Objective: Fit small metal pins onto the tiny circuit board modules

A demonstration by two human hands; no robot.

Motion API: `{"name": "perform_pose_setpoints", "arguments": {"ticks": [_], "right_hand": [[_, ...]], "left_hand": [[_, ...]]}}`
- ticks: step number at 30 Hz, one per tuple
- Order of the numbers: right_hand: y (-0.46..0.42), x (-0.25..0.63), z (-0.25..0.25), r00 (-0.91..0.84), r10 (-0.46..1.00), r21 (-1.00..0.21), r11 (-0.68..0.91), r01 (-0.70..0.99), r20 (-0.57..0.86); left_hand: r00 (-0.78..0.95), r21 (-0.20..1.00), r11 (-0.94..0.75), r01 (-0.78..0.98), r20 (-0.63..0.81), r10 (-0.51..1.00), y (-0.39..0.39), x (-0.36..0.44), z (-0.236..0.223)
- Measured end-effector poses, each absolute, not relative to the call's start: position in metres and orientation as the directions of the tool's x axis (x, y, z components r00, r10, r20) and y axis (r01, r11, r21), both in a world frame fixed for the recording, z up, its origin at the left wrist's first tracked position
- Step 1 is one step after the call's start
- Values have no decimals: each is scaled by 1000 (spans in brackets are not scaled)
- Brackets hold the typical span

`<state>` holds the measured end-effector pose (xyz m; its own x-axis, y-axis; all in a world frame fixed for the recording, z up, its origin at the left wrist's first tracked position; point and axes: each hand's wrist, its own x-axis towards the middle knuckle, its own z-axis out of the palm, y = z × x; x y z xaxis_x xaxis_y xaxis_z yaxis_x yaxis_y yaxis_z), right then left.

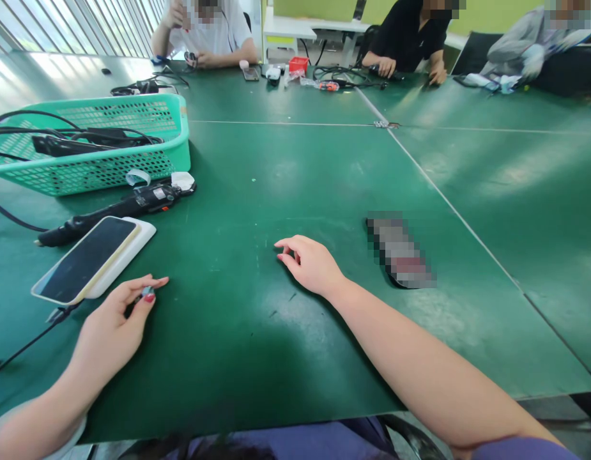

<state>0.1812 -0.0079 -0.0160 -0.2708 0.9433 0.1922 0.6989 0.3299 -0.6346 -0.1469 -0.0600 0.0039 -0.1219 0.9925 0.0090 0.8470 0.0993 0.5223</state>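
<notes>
My left hand point(115, 322) is closed in a pinch around a small light-blue piece point(147, 291), too small to name. Just beyond that hand lies a smartphone point(87, 259) with a pale case, resting partly on a flat white object point(132, 246). My right hand point(309, 262) rests low over the green table, fingers loosely curled. Its thumb and index tips are slightly apart, and I see nothing between them. Right of it lies a dark flat object point(400, 252), blurred by pixelation.
A green plastic basket point(184, 128) holding black devices and cables stands at the left. Before it lies a black corded power tool point(122, 207), beside a tape roll point(138, 177). Several people sit across the green table point(276, 358), near cables and a red box point(298, 64).
</notes>
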Motion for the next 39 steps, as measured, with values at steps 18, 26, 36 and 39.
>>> {"name": "perform_pose_setpoints", "arguments": {"ticks": [18,26,36,39], "right_hand": [[-4,188,-17,-269,948,-633,313,708,167],[-7,156,-20,-419,874,-475,485,734,244],[-4,180,-16,-67,996,-953,75,292,57],[-2,182,-15,-17,999,-998,-37,47,-38]], "left_hand": [[108,977,146,-157,-130,986,-7,-1,6],[95,964,199,-174,-185,978,1,1,-5],[236,936,292,-198,-244,941,-1,2,-9],[266,926,314,-208,-255,930,-2,4,-8]]}}
